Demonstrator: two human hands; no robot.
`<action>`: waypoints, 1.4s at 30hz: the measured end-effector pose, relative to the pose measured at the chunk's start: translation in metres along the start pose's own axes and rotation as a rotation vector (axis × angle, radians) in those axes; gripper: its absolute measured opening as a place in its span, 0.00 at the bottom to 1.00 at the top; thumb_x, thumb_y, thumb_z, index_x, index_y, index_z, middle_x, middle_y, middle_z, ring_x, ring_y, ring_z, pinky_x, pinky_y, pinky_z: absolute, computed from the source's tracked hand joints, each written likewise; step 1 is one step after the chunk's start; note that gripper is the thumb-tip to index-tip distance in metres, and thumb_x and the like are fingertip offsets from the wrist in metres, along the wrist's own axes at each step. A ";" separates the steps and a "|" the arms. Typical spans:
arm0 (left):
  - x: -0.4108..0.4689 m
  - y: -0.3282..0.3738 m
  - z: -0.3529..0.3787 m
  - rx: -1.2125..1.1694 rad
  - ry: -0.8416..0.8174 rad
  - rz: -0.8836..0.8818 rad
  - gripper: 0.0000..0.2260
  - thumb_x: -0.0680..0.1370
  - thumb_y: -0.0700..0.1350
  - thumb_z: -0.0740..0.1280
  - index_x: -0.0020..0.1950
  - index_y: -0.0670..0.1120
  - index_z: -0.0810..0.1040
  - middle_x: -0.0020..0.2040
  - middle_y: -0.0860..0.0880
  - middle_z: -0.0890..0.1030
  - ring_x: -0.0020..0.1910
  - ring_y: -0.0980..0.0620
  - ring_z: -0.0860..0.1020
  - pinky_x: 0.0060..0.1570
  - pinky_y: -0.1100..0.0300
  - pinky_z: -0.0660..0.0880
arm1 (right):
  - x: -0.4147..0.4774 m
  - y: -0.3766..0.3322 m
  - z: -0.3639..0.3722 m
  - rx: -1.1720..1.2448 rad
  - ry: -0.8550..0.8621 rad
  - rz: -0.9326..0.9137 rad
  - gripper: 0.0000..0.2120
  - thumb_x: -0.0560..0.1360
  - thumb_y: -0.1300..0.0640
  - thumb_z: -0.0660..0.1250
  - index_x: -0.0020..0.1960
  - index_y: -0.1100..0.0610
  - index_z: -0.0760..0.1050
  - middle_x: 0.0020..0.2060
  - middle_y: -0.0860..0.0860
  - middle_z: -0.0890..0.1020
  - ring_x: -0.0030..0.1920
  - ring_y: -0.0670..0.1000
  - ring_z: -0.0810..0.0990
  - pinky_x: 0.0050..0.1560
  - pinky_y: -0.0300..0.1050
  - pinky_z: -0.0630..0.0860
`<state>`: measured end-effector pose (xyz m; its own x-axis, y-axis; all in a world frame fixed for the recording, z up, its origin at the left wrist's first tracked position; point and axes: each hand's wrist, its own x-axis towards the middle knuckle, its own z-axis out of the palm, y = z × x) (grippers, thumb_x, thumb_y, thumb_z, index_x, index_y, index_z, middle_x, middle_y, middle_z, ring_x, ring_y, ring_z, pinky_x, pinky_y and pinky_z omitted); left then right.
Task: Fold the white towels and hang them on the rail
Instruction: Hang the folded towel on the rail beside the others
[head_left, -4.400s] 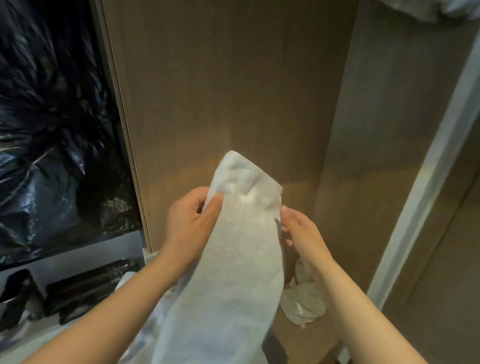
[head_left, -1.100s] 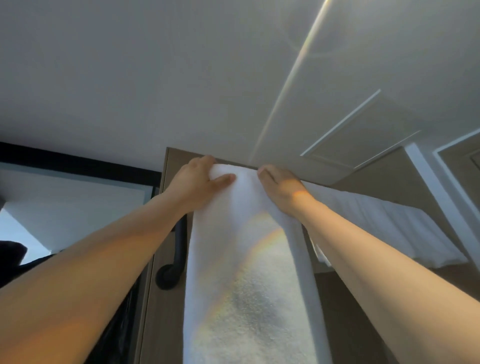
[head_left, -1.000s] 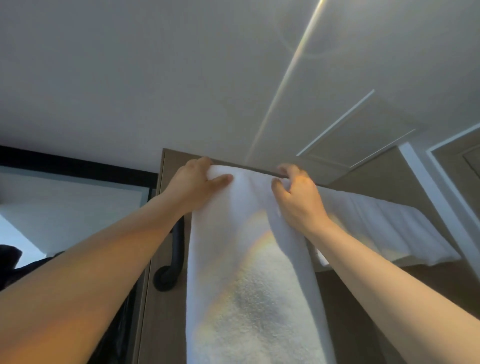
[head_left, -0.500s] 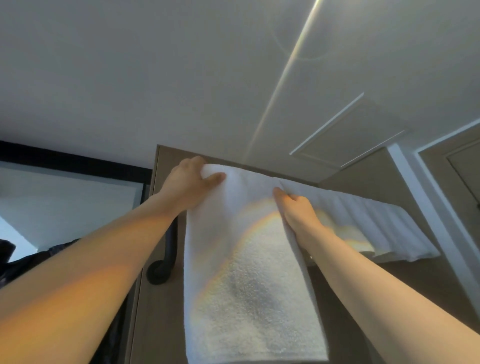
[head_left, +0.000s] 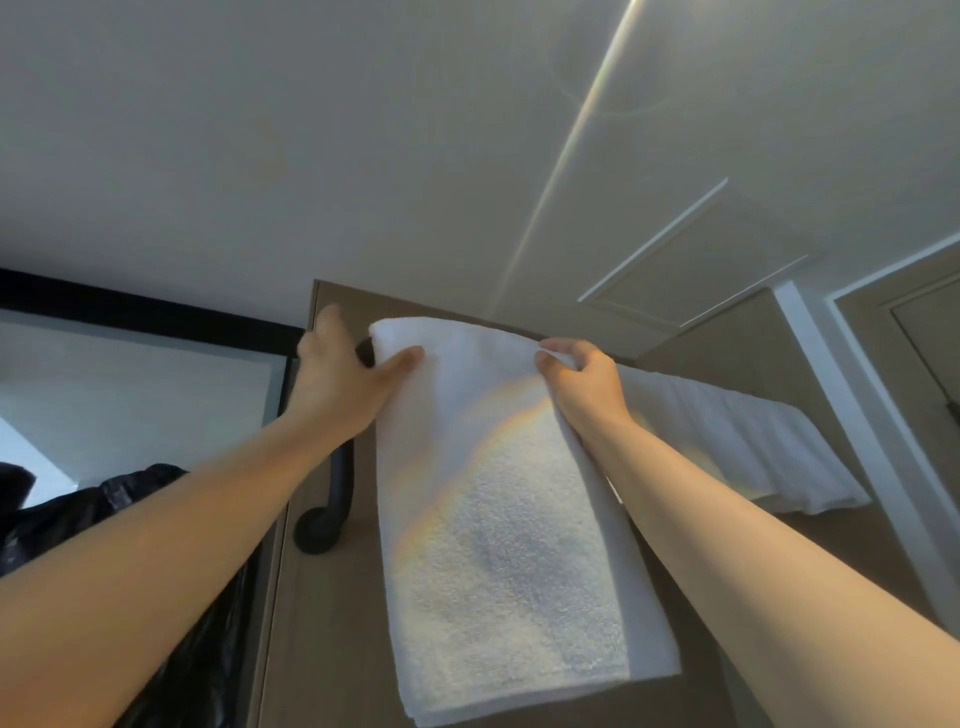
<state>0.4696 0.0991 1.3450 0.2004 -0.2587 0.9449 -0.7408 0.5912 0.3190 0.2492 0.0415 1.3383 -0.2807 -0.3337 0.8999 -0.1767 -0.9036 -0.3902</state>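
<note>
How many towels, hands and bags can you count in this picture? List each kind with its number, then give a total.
Towels: 2 (held towel, hanging towel)
Hands: 2 (left hand, right hand)
Bags: 1 (black bag)
Total: 5

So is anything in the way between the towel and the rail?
Nothing visible is. The folded towel is draped up at the black rail, the right hand pinching its top edge, the left hand resting its thumb on it. Another white towel hangs to its right, beside it.
</note>
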 end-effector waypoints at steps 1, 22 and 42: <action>-0.011 -0.006 -0.002 -0.015 0.005 -0.039 0.33 0.72 0.61 0.70 0.68 0.43 0.68 0.62 0.43 0.75 0.55 0.44 0.77 0.47 0.52 0.77 | 0.001 0.001 0.000 0.002 -0.003 0.003 0.10 0.78 0.58 0.67 0.58 0.58 0.79 0.49 0.49 0.78 0.51 0.46 0.75 0.44 0.30 0.65; 0.025 0.012 -0.001 -0.001 0.173 0.024 0.13 0.78 0.50 0.65 0.41 0.41 0.76 0.34 0.44 0.73 0.32 0.48 0.70 0.30 0.59 0.65 | 0.042 -0.027 0.026 -0.030 0.017 -0.015 0.09 0.76 0.63 0.70 0.56 0.63 0.80 0.55 0.60 0.82 0.49 0.52 0.79 0.44 0.36 0.69; 0.037 0.008 0.000 0.298 -0.026 0.067 0.21 0.81 0.58 0.57 0.37 0.44 0.69 0.33 0.47 0.69 0.30 0.52 0.68 0.30 0.59 0.62 | 0.018 -0.020 0.011 -0.333 -0.192 -0.013 0.28 0.78 0.47 0.66 0.73 0.58 0.66 0.70 0.55 0.72 0.70 0.54 0.70 0.61 0.40 0.66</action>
<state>0.4713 0.0942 1.3830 0.1310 -0.2484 0.9598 -0.9080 0.3585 0.2167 0.2580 0.0512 1.3642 -0.1000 -0.3959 0.9128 -0.4849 -0.7817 -0.3922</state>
